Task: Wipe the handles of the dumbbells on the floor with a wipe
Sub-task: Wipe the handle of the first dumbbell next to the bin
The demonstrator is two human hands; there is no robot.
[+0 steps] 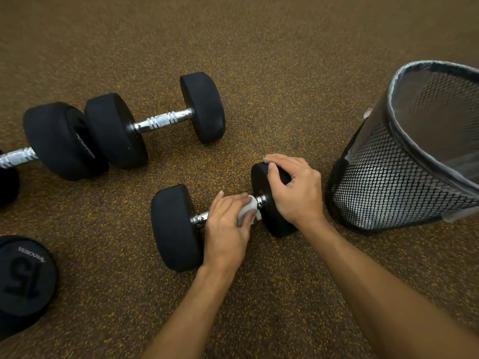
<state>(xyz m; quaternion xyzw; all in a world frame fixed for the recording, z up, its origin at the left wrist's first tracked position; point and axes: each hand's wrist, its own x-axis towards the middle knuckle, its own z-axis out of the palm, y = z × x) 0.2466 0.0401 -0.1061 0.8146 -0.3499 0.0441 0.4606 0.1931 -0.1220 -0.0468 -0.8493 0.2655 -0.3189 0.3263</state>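
A black dumbbell with a chrome handle lies on the speckled brown floor in front of me. My left hand is wrapped around its handle with a white wipe pressed against the bar near the right end. My right hand grips the top of the right weight head. Only a short piece of the handle shows beside the left weight head. Another dumbbell with a bare chrome handle lies farther away. A third dumbbell lies at the left, its handle running off the frame's edge.
A black mesh waste bin with a clear liner stands right of the near dumbbell, close to my right hand. A weight head marked 15 lies at the lower left. Brown speckled rubber floor stretches beyond the dumbbells.
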